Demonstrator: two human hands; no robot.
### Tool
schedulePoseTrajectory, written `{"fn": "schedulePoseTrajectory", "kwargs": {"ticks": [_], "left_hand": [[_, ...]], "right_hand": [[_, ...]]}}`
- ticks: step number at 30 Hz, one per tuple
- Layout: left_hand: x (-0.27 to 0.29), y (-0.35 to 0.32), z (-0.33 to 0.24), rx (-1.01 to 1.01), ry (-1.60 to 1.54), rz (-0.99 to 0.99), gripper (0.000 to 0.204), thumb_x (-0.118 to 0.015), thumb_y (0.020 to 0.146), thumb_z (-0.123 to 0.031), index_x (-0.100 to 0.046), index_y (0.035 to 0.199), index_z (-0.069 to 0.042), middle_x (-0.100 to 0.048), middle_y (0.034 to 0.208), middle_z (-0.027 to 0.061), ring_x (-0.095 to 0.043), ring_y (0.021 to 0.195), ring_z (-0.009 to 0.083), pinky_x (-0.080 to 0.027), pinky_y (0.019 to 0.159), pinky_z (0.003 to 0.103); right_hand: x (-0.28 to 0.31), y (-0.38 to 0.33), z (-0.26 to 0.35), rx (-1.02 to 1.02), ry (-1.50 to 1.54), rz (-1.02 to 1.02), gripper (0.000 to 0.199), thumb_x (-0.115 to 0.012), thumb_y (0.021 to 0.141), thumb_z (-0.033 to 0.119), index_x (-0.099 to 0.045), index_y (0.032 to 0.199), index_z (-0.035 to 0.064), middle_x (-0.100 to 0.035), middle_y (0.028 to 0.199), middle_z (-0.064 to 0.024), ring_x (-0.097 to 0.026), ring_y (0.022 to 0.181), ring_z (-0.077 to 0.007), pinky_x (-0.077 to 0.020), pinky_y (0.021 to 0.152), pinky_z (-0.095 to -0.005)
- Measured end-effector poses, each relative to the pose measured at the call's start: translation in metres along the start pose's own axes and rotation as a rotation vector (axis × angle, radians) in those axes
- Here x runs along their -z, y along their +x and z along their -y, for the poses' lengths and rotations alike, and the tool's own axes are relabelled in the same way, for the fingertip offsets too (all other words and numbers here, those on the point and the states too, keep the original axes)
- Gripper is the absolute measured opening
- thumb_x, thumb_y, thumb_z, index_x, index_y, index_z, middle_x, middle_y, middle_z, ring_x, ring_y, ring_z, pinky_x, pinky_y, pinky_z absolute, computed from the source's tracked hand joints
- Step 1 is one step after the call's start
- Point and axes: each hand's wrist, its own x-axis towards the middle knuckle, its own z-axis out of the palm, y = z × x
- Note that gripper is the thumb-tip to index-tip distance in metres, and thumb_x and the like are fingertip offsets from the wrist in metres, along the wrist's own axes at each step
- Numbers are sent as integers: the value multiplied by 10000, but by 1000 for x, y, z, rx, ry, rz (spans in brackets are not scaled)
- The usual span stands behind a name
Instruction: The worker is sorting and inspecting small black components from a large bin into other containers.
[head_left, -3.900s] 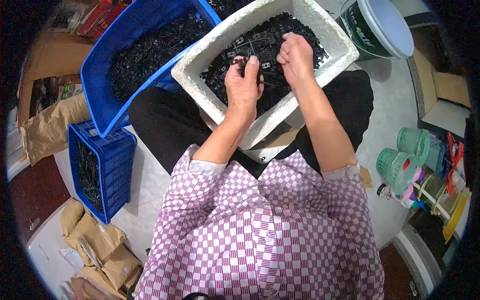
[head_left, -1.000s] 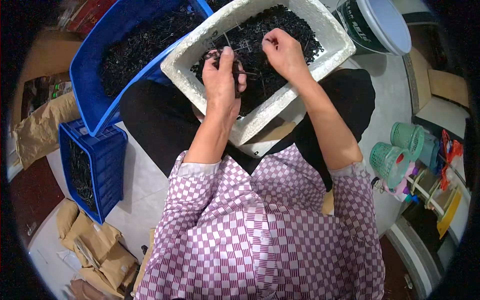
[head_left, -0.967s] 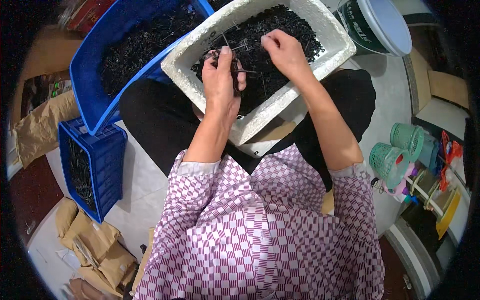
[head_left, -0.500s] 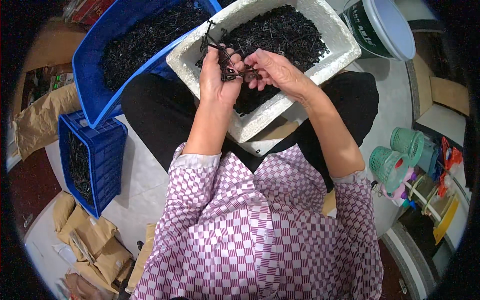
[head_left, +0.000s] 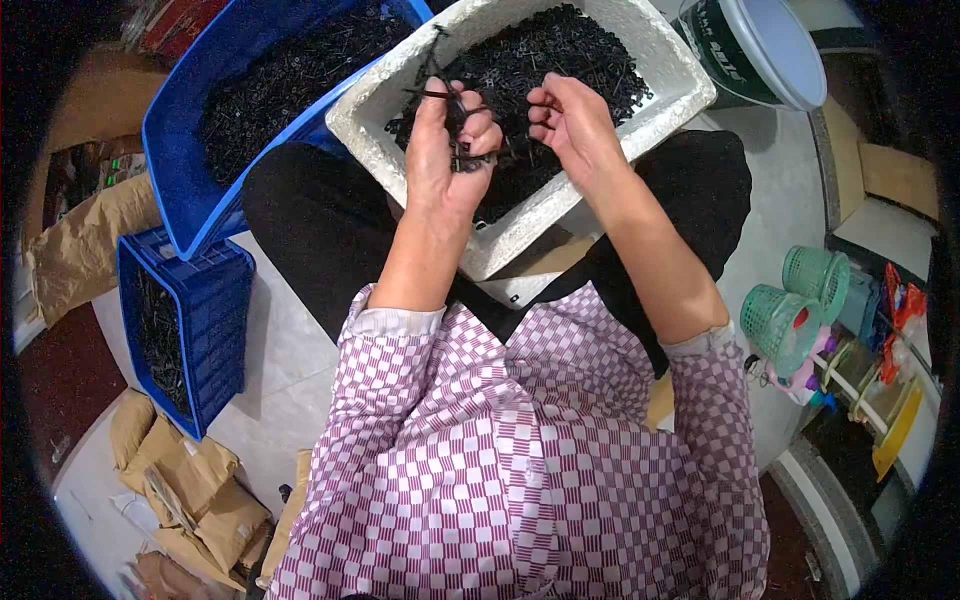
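My left hand [head_left: 441,165] is closed round a small bunch of thin black plastic pieces [head_left: 437,92] whose stems stick out past the thumb and fingers. To its right, apart from it, my right hand [head_left: 580,130] has its fingers curled in; whether a small piece is between the fingertips I cannot make out. Both hands are above a white foam box [head_left: 672,88] at my crossed legs. A heap of similar black pieces [head_left: 560,50] fills much of the box, partly hidden by my hands.
A large blue bin [head_left: 172,150] of black pieces touches the foam box's left side. Below it, a blue crate [head_left: 215,325] lies tipped with more pieces. Brown paper packages [head_left: 205,490] lie lower left. A white-lidded bucket [head_left: 755,55] and green baskets [head_left: 780,325] are on the right.
My right hand has drawn away from my left hand, to the right and slightly up, with its fingers curling in. My left hand still grips the black pieces.
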Motion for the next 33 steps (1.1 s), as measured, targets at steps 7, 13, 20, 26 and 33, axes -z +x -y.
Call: {"fn": "schedulePoseTrajectory", "kwargs": {"ticks": [7,13,20,26,33], "left_hand": [[-6,9,-23,-39,-201,0,214,-466,909,-272,-476,872,-62,-464,691,37,-343,502,117,-254,408,227],[-11,7,-18,-91,-135,-44,206,-470,906,-268,-477,878,-64,-469,678,35,-348,493,121,-247,401,235],[-13,-2,-10,-7,173,-16,229,-496,898,-288,-492,866,-62,-498,684,28,-411,493,114,-313,420,232],[-15,-3,4,-229,783,-255,227,-505,896,-292,-520,868,-67,-547,716,17,-490,543,109,-391,474,225],[3,0,12,-262,1306,233,224,-479,904,-262,-524,985,-58,-577,714,16,-560,649,115,-463,590,246]], "right_hand": [[-13,-30,-8,-115,-114,502,173,-541,881,241,-528,891,70,-560,790,-5,-539,681,-85,-434,553,-198],[-17,-24,-22,-70,-124,546,145,-569,862,198,-531,877,59,-556,773,-11,-542,687,-81,-436,556,-187],[7,6,-17,997,-1545,105,107,-541,857,122,-546,890,21,-582,796,-52,-568,731,-133,-466,640,-281],[8,0,16,626,-662,260,185,-500,887,144,-546,1018,22,-596,883,-85,-578,767,-162,-465,687,-299],[3,-8,25,149,-350,263,228,-540,879,186,-529,1040,25,-595,831,-64,-570,753,-112,-466,648,-233]]}}
